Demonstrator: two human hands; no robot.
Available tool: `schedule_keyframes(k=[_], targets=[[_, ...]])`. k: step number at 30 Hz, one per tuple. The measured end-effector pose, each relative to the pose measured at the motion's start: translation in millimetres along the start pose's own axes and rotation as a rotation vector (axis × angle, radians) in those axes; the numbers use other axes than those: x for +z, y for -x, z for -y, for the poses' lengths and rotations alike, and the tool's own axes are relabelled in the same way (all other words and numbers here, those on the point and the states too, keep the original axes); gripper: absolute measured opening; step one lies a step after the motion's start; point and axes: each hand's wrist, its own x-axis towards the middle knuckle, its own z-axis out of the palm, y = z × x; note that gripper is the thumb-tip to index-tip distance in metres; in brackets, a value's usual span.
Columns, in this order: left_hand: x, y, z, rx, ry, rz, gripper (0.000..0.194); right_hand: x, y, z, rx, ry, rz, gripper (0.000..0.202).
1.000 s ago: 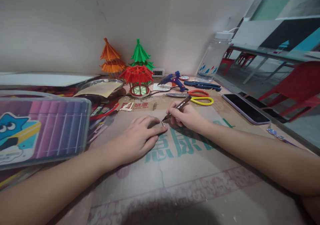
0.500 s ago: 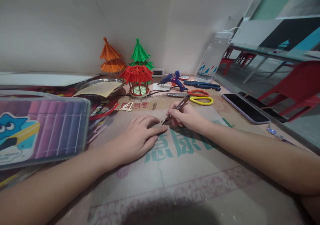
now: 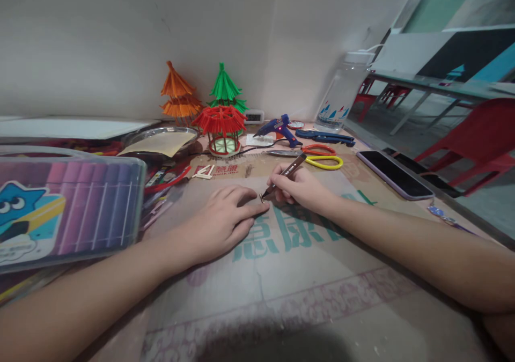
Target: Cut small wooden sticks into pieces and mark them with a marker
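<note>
My right hand (image 3: 295, 185) is closed around a dark brown marker (image 3: 290, 173), its tip pointing down and left. That tip meets a small light wooden stick (image 3: 262, 198), partly darkened, on the cardboard-covered table. From the left, my left hand (image 3: 227, 217) lies low over the surface, its thumb and fingertips bracing the little stick. Several short pale sticks (image 3: 204, 172) lie loose just beyond my left hand. A little house with a red roof (image 3: 223, 120) stands farther back, beside an orange-roofed one (image 3: 179, 94) and a green-roofed one (image 3: 225, 86).
At left sits a clear case of markers (image 3: 96, 206) before a metal tray (image 3: 161, 137). Toward the back are a blue glue gun (image 3: 281, 128), scissors (image 3: 322, 155), blue pliers (image 3: 325, 137) and a water bottle (image 3: 340, 96). A phone (image 3: 394, 174) lies near the right edge.
The marker has turned slightly in my right hand, its printed lettering now showing differently. Both hands otherwise stay in place.
</note>
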Motion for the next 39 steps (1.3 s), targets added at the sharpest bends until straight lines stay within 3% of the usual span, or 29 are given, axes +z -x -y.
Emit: schedule_keyframes(k=[31,39], targets=[[1.2,0.0,1.5,0.002,-0.044,0.018,0.039,1.7,-1.1,-0.5,-0.048,0.055,-0.046,0.014],[0.8,-0.6,0.5,0.001,-0.033,0.02,0.04,0.8,0.3,1.9,-0.016,0.057,-0.002,0.013]])
